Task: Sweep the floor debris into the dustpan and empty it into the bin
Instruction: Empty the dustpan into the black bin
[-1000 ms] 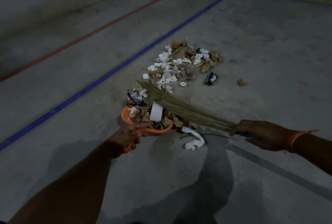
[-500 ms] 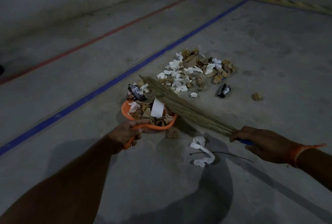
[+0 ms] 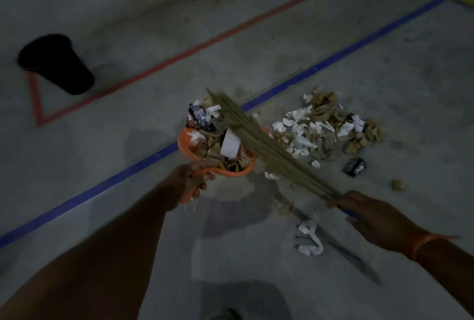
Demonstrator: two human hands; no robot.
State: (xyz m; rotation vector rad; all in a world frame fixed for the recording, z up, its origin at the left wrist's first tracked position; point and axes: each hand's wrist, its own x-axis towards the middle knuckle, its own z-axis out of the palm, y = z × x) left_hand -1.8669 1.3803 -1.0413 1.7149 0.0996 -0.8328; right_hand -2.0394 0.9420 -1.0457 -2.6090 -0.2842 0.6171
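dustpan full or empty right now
Full: the orange dustpan is heaped with paper and cardboard scraps, with the broom lying over the pile.

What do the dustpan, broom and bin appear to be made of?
Dustpan: likely plastic, going by its smooth, uniform orange rim. Broom: a bundle of thin, dry, straw-coloured plant stalks. Bin: probably matte black plastic, though the view is too dim to be sure.

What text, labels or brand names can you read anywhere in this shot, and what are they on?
None can be read.
Silver wrapper on top of the dustpan load: some print shows, too blurred to read.
Dark wrapper on the floor beside the debris pile: glossy print, too blurred to read.
Black bin: no label visible.
Red line and blue line on the floor: plain stripes, no lettering.
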